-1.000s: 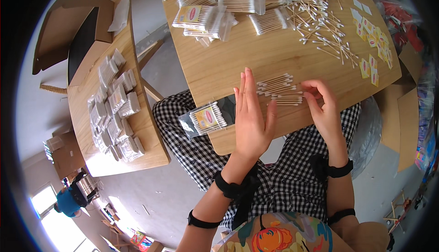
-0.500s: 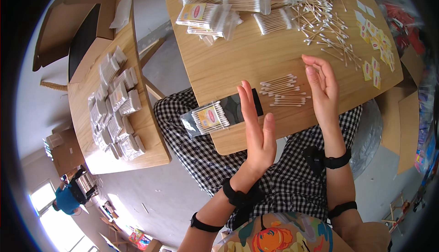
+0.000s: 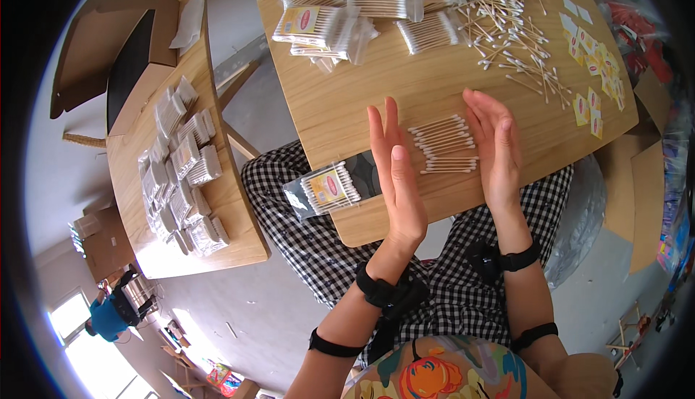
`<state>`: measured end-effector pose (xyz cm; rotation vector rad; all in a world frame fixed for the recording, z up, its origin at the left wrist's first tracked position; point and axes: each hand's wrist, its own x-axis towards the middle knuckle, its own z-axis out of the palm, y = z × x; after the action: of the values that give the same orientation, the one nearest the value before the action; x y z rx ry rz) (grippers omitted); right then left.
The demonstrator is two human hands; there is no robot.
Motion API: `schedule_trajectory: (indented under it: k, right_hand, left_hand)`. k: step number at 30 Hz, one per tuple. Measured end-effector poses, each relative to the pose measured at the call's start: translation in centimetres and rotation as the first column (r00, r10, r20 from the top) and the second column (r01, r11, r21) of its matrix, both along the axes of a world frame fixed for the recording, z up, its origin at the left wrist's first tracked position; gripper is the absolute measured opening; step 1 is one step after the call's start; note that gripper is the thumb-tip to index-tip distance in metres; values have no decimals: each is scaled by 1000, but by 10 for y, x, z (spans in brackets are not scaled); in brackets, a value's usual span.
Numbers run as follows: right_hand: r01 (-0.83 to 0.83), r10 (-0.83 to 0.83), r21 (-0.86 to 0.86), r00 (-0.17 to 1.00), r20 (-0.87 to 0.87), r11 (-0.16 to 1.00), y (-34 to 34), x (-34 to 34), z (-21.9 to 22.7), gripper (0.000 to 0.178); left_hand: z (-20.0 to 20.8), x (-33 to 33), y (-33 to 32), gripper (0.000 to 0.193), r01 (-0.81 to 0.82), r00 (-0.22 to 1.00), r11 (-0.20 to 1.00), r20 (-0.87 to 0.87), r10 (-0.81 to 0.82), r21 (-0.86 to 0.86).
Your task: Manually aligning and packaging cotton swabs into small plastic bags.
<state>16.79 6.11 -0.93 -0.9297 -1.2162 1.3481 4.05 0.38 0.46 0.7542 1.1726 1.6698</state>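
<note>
A small row of white-tipped cotton swabs (image 3: 443, 138) lies side by side on the wooden table, close to its front edge. On the left of that row my left hand (image 3: 398, 182) stands on edge, fingers stretched and palm turned inward. Opposite it, my right hand (image 3: 499, 156) is upright too, its palm at the swabs' right-hand tips and its fingers slightly bent. Both hands are open and hold nothing. Left of my left hand, a clear bag of swabs with a yellow card (image 3: 329, 187) rests on a dark pad (image 3: 362, 167), partly hidden by that hand.
Filled swab bags (image 3: 315, 26) are stacked at the back left of the table (image 3: 326, 102). A heap of loose swabs (image 3: 507, 30) spreads at the back right, beside small yellow cards (image 3: 597, 59). Another table on the left bears several packed bags (image 3: 184, 156) and a cardboard box (image 3: 163, 37).
My hands have come closer together around the swabs, the right one moving left and the left one slightly left and forward. The swabs now lie in a neater row.
</note>
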Motion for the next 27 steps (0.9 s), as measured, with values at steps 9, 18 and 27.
schedule_trajectory:
  k: [9,18,27]
  right_hand:
    - [-41,-90,245,862,498,969,4,8,21,21]
    - [-424,-84,347,527,846,836,25,-2,41,17]
    - [-601,-7,227,345,939,766,34,-6,50,17]
  left_hand:
    - [6,2,-23,82,162,511,975,-832,-215,-152]
    - [-9,24,-39,104,133,5,940,-948,-318,-314]
    - [-13,24,-44,106,140,-20,938,-948,-318,-318]
